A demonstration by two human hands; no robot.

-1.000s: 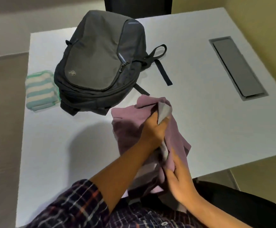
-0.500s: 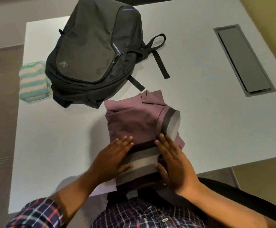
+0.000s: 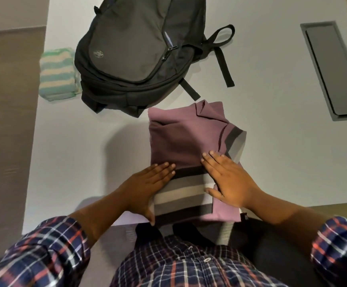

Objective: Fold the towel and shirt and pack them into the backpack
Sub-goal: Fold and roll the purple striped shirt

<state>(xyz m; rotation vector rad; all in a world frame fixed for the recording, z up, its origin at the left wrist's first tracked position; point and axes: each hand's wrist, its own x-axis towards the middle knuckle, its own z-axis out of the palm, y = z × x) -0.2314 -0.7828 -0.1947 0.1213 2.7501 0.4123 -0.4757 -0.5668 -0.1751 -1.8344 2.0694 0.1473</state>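
A mauve shirt (image 3: 181, 139) with grey, cream and dark stripes lies folded on the white table (image 3: 81, 146) near its front edge, collar pointing away from me. My left hand (image 3: 147, 187) rests flat on the shirt's near left part, fingers together. My right hand (image 3: 228, 181) lies flat on its near right part, fingers spread. Neither hand grips the cloth. Behind the shirt a dark grey backpack (image 3: 135, 48) lies on the table with its zips shut. A folded green-and-white striped towel (image 3: 57, 74) sits against the backpack's left side.
A grey recessed cable hatch (image 3: 334, 69) is set into the table at the right. The backpack's straps (image 3: 223, 56) trail toward the shirt's collar. Bare tabletop lies left of the shirt. The table's left edge is close to the towel.
A second ago both hands held the bunched shirt up above the table. It now lies folded flat, and both palms press on its near end.
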